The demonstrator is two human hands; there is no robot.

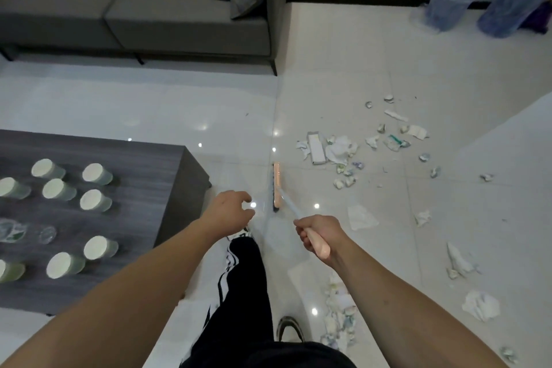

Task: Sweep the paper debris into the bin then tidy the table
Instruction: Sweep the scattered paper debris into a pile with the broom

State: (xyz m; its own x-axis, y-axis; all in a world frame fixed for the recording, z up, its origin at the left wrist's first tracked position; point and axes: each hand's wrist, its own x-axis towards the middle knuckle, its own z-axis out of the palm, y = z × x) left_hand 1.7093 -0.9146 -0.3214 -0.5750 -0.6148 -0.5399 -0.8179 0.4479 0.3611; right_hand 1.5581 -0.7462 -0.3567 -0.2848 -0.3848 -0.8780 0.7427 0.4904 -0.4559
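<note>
Right hand (317,233) grips broom (276,185) near paper debris (340,149).

Both bare forearms extend forward and down from the lower frame edges, converging toward centre. Left hand (228,212): back of hand up, fingers loosely curled and spread, holding nothing, thumb side toward the other hand. Right hand (319,236): fingers wrapped in a fist round a pale handle (319,245), knuckles to the left. Hands are near each other, not touching.
</note>
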